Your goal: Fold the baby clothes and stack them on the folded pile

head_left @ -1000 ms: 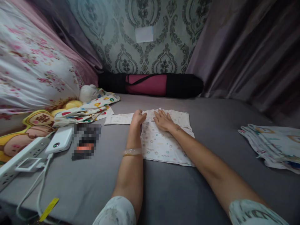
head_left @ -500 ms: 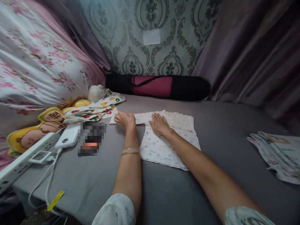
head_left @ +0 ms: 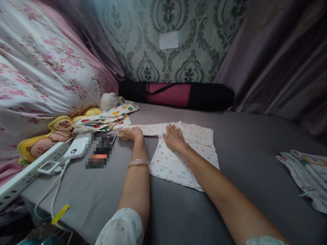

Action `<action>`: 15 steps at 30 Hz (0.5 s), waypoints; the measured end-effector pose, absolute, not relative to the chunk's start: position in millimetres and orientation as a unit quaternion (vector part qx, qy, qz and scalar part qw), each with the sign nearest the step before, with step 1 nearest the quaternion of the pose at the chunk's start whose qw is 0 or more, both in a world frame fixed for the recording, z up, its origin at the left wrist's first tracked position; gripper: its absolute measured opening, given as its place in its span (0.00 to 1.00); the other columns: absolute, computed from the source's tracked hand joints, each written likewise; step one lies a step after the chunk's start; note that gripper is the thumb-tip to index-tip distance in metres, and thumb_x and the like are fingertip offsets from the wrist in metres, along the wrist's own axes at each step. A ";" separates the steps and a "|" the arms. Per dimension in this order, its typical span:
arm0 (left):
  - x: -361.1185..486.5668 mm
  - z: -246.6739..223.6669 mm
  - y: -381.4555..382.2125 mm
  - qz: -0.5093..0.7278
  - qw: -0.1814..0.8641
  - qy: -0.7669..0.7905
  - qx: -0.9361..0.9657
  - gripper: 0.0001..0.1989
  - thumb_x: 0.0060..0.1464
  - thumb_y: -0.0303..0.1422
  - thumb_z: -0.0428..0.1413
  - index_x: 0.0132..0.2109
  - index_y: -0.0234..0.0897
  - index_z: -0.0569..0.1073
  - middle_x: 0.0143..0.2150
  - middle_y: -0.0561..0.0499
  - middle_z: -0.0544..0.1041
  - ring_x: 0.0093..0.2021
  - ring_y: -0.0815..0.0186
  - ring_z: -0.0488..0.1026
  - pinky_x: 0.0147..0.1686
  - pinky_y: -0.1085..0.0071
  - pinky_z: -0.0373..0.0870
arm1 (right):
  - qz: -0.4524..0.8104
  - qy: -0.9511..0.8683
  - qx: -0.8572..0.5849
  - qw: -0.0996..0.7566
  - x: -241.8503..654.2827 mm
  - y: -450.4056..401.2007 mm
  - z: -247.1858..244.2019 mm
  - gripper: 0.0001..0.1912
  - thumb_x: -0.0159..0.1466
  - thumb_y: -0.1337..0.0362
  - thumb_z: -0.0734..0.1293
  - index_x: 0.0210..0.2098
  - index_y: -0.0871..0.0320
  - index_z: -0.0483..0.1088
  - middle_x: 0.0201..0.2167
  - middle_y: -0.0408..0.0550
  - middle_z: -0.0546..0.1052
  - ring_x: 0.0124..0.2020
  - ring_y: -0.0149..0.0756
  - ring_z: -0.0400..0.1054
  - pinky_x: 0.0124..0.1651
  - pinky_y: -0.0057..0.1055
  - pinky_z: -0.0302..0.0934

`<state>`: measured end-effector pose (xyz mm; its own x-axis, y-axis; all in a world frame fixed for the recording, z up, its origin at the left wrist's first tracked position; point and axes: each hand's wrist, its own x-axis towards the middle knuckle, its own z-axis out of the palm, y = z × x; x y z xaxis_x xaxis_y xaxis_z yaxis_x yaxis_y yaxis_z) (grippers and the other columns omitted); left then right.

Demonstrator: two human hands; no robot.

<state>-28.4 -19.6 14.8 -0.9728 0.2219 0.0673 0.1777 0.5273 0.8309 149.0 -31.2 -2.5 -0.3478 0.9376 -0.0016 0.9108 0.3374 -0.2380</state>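
Observation:
A small white long-sleeved shirt (head_left: pixel 167 163) with a pastel print lies on the grey sheet, its upper part folded over and one sleeve stretched out to the left. At the end of that sleeve is my left hand (head_left: pixel 130 134), fingers closed on the cuff, which they partly hide. My right hand (head_left: pixel 175 137) lies flat on the upper body of the shirt, fingers stretched out and pressing the cloth.
Left of the shirt lie a colourful printed cloth (head_left: pixel 102 121), a blurred-out dark object (head_left: pixel 98 149), a white power bank (head_left: pixel 76 147) and a power strip (head_left: pixel 33 166) with cables. Folded clothes (head_left: pixel 306 177) lie far right. A black and maroon roll bag (head_left: pixel 168 95) lies along the wall.
My left hand has slid a little to the left along the sleeve to its end. My right hand stays flat on the shirt. The view has shifted slightly.

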 end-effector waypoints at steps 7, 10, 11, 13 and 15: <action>-29.3 11.6 -14.2 0.470 0.033 0.875 0.113 0.24 0.47 0.24 0.55 0.53 0.35 0.63 0.58 0.33 0.60 0.58 0.45 0.63 0.55 0.51 0.60 | 0.087 -0.822 -0.557 0.079 145.7 -24.1 7.4 0.29 0.69 0.57 0.51 0.63 0.69 0.57 0.67 0.61 0.55 0.67 0.49 0.44 0.66 0.48 0.34; -31.3 9.9 -13.0 0.466 0.033 0.875 0.124 0.23 0.48 0.24 0.54 0.53 0.35 0.64 0.55 0.33 0.64 0.56 0.45 0.64 0.53 0.50 0.61 | 0.040 -0.831 -0.542 0.121 140.8 -18.3 7.7 0.22 0.69 0.61 0.52 0.55 0.66 0.67 0.59 0.61 0.65 0.61 0.47 0.53 0.64 0.44 0.40; -32.3 9.5 -12.7 0.462 0.034 0.877 0.129 0.22 0.48 0.24 0.54 0.52 0.34 0.65 0.53 0.33 0.66 0.56 0.45 0.65 0.53 0.50 0.61 | 0.029 -0.832 -0.539 0.131 139.5 -17.1 6.9 0.21 0.70 0.61 0.52 0.53 0.65 0.68 0.57 0.60 0.67 0.59 0.46 0.55 0.62 0.43 0.44; -35.2 8.5 -11.4 0.458 0.030 0.877 0.142 0.20 0.48 0.24 0.53 0.50 0.34 0.66 0.50 0.35 0.69 0.55 0.47 0.66 0.54 0.52 0.60 | 0.019 -0.831 -0.538 0.138 137.9 -15.6 5.1 0.20 0.69 0.60 0.53 0.51 0.63 0.70 0.54 0.60 0.68 0.56 0.47 0.57 0.58 0.42 0.49; -39.7 6.8 -8.3 0.469 0.030 0.871 0.145 0.16 0.48 0.24 0.52 0.47 0.34 0.67 0.48 0.37 0.71 0.55 0.49 0.67 0.55 0.53 0.59 | 0.016 -0.828 -0.543 0.138 138.2 -14.4 4.6 0.20 0.69 0.58 0.54 0.50 0.62 0.70 0.53 0.59 0.68 0.54 0.48 0.56 0.55 0.42 0.51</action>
